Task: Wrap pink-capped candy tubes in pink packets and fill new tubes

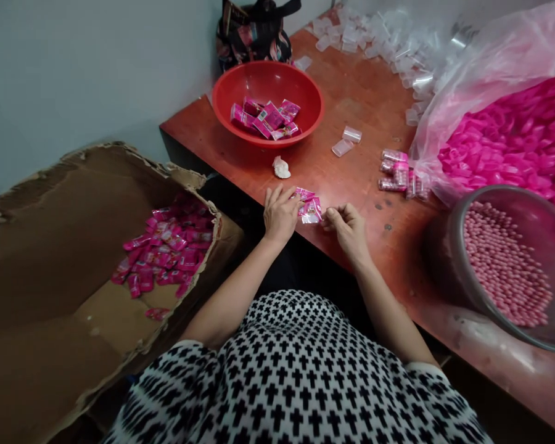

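Two or so small pink printed sachets (311, 211) lie overlapping near the front edge of the red-brown table. My left hand (281, 214) rests at their left side, fingers stretched out and touching them. Just right of the sachets is my right hand (349, 231), its thumb and forefinger pinched together by the sachet's edge. Whatever is between those fingertips is too small to make out. Beyond my left hand sits a crumpled white lump (281, 167). A red bowl (312, 123) farther back holds several similar pink sachets.
To the left stands an open cardboard box (92, 185) with many pink sachets. On the right are a grey tub (457, 246) of pink beads, a bag of pink plastic parts (513, 135) and filled tubes (400, 172). Clear cups (342, 147) and a dark bag (254, 37) lie behind.
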### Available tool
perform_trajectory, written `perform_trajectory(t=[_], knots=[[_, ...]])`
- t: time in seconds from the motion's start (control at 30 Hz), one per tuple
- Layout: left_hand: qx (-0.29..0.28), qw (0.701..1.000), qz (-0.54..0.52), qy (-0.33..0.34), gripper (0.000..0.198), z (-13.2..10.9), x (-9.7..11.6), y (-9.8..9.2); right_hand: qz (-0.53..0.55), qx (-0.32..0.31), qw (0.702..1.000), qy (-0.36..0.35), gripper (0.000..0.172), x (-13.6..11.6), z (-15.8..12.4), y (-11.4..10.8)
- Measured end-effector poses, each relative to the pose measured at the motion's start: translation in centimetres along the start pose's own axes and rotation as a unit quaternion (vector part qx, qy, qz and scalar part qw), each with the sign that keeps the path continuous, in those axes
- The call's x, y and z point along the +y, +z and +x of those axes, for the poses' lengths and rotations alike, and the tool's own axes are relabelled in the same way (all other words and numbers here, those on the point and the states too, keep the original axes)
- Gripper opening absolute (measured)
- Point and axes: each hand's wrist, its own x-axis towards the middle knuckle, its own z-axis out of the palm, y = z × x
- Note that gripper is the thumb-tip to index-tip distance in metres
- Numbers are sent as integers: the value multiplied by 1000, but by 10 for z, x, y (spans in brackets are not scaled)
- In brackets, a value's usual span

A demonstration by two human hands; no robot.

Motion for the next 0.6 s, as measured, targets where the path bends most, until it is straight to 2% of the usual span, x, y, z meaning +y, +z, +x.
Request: perform_trajectory(t=[0.13,0.23,0.33,0.43,0.5,0.6], knots=[[26,998,-65,-1,12,-7,15,-2,34,26,999,-18,34,5,22,12],[6,992,-123,-6,19,-15,32,-4,95,7,995,-6,42,2,33,19],[-5,975,-205,-85,35,-20,41,-9,115,-8,993,-3,40,-6,37,17],[-78,933,-289,-198,37,-21,42,-14,82,-67,994,0,41,-12,35,11],[-137,906,-321,-240,35,-22,43,-16,42,-97,994,0,40,-13,33,7],[-155,883,-349,-274,34,-25,45,-13,-21,-132,991,-11,37,-12,34,-3]])
